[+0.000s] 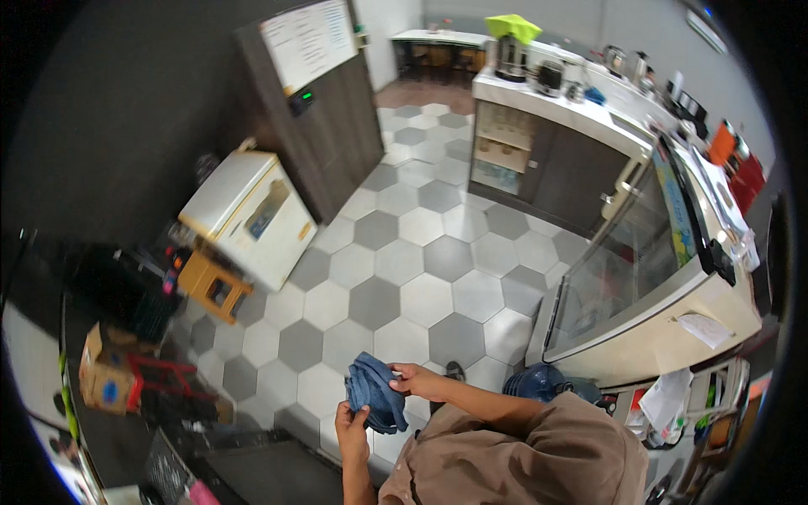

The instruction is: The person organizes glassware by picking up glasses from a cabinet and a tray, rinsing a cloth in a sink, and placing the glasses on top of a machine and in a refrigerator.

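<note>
A bunched blue cloth is held up in front of my body, above the tiled floor. My left hand grips its lower left edge, with the thumb on top. On the upper right side, my right hand pinches the cloth between thumb and fingers. The cloth hangs in folds and looks like denim or a similar fabric. Its underside is hidden. Below my right forearm, a dark shoe shows on the floor.
A glass-fronted display fridge stands at the right, with a blue water jug beside it. Ahead is a counter bearing appliances. At the left are a small white freezer, a yellow stool and a cardboard box.
</note>
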The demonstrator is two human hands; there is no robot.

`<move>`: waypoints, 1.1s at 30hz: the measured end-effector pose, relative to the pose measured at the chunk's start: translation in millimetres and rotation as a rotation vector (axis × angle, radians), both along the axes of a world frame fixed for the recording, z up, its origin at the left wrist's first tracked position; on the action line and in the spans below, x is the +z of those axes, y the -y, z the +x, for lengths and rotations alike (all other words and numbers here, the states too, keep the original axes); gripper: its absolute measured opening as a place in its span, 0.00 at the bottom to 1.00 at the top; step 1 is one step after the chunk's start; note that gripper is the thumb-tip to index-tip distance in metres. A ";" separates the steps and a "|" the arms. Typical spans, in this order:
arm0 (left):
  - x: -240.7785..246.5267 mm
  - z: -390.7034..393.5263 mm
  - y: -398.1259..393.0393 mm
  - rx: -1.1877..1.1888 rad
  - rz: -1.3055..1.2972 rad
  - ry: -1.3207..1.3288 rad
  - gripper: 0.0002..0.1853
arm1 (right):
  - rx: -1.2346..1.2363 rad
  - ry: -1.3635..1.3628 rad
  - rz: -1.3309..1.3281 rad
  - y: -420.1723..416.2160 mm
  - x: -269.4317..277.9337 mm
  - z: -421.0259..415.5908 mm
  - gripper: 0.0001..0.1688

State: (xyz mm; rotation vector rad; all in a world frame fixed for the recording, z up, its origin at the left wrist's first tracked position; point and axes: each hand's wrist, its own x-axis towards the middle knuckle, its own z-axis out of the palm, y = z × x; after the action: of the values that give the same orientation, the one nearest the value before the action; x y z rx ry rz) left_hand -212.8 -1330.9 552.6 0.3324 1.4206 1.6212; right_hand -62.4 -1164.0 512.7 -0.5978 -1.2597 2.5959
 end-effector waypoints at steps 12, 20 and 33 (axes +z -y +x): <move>19.2 117.4 -352.9 -0.503 0.290 0.238 0.21 | -0.448 -0.211 -0.287 -241.8 22.8 161.9 0.38; -33.6 92.7 -526.1 -0.471 -0.206 0.238 0.19 | -0.710 0.130 -0.124 -404.4 10.7 167.9 0.16; -39.6 93.0 -899.2 -0.740 -0.179 0.691 0.28 | -0.538 0.385 0.612 -674.4 130.9 136.1 0.34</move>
State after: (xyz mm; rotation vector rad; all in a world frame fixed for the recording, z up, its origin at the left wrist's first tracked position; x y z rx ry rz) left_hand -119.8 -431.8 513.0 0.1366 0.7592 0.8583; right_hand 73.7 -489.6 643.5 -1.1345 -1.6170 1.5967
